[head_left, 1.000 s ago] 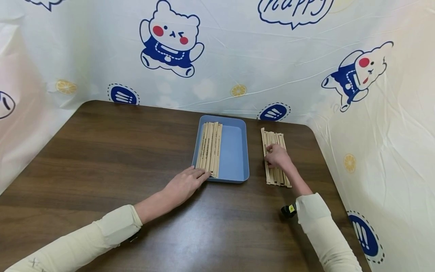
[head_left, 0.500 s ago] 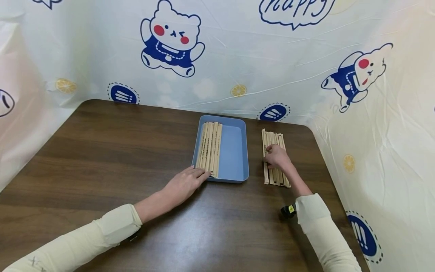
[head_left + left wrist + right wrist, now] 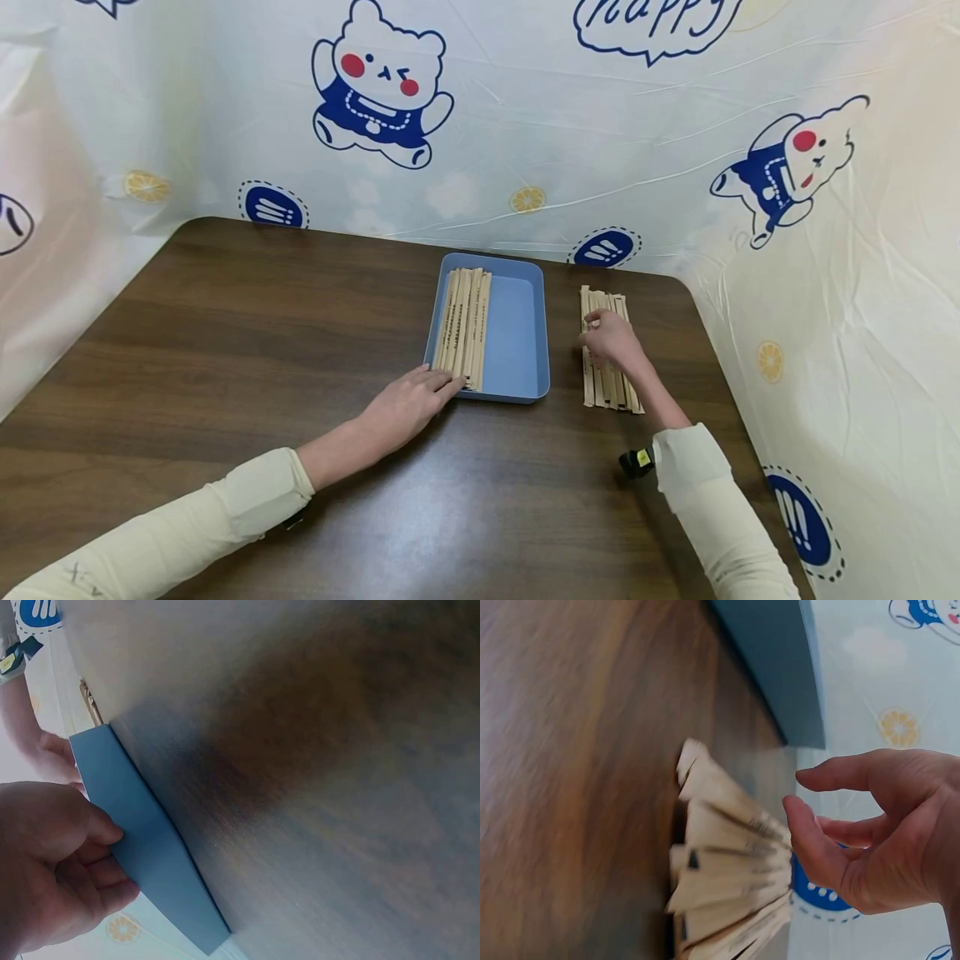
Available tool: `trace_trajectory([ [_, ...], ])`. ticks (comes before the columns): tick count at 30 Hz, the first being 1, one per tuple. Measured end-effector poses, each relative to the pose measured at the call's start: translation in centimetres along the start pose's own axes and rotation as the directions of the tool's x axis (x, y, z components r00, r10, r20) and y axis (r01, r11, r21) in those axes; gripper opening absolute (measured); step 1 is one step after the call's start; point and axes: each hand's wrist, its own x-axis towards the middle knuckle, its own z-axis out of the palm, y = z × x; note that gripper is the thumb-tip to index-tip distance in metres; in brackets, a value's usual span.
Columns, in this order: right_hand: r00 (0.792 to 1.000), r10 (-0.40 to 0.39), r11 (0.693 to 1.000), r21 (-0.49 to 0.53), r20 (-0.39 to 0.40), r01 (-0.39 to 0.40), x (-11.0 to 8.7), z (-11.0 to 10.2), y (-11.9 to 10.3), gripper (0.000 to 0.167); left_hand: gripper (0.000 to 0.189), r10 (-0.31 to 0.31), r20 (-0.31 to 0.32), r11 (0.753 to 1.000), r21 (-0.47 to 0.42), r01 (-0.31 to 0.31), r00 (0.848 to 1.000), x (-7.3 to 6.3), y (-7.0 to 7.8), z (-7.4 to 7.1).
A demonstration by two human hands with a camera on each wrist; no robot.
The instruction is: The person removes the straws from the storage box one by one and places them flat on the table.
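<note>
Slim sticks in printed beige paper sleeves, like wrapped chopsticks (image 3: 462,321), fill the left side of a blue tray (image 3: 517,333). My left hand (image 3: 408,406) holds the tray's near left corner. In the left wrist view its thumb (image 3: 105,826) lies on the outer wall and the other fingertips go over the rim. A second row of wrapped chopsticks (image 3: 609,392) lies on the table right of the tray. Just over that row hovers my right hand (image 3: 613,340). Thumb and forefinger stand apart there, with nothing between them in the right wrist view.
The dark wooden table (image 3: 262,350) meets a printed cloth (image 3: 480,125) at its back and right edges. A gap of bare tabletop separates the tray from the right-hand row. A small black device (image 3: 636,463) sits at my right wrist.
My right fingers have come off the row's left edge and risen slightly. The leftmost wrapped chopsticks have shifted a little right, closer against the row. My left hand and the tray have stayed put.
</note>
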Motion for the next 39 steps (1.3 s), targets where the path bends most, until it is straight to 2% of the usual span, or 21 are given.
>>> trace_trajectory([
  [5,0.998,-0.067,0.997,0.049,-0.013,0.067,-0.4,0.5,-2.1,0.053,0.047,0.0,-0.006,1.0,-0.006,0.0,1.0,0.0,0.0,0.0],
  [9,0.991,-0.132,0.978,0.157,-0.025,0.135,-0.8,1.6,-4.0,0.052,0.047,-0.002,-0.007,1.0,-0.008,0.002,1.0,0.0,0.0,0.0],
  [12,0.985,-0.17,0.964,0.2,-0.04,0.175,-1.0,2.5,-5.6,0.049,0.047,-0.004,-0.001,1.0,-0.008,0.004,1.0,-0.1,0.0,-0.1],
  [19,0.976,-0.216,0.957,0.191,-0.039,0.219,-0.4,5.2,-7.9,0.049,0.048,-0.004,0.013,1.0,-0.01,0.004,1.0,0.0,0.0,-0.1],
  [26,0.98,-0.197,0.969,0.155,-0.001,0.194,0.9,8.0,-8.1,0.051,0.046,0.001,0.035,1.0,-0.01,0.0,0.999,0.2,-0.1,-0.1],
  [31,0.987,-0.161,0.97,0.186,0.01,0.157,1.3,9.4,-8.4,0.05,0.046,0.005,0.024,1.0,-0.004,-0.005,1.0,0.1,-0.1,-0.1],
  [39,0.99,-0.136,0.989,0.061,-0.026,0.137,2.2,10.5,-9.0,0.046,0.045,-0.004,0.031,1.0,-0.001,0.004,1.0,0.0,0.0,-0.1],
])
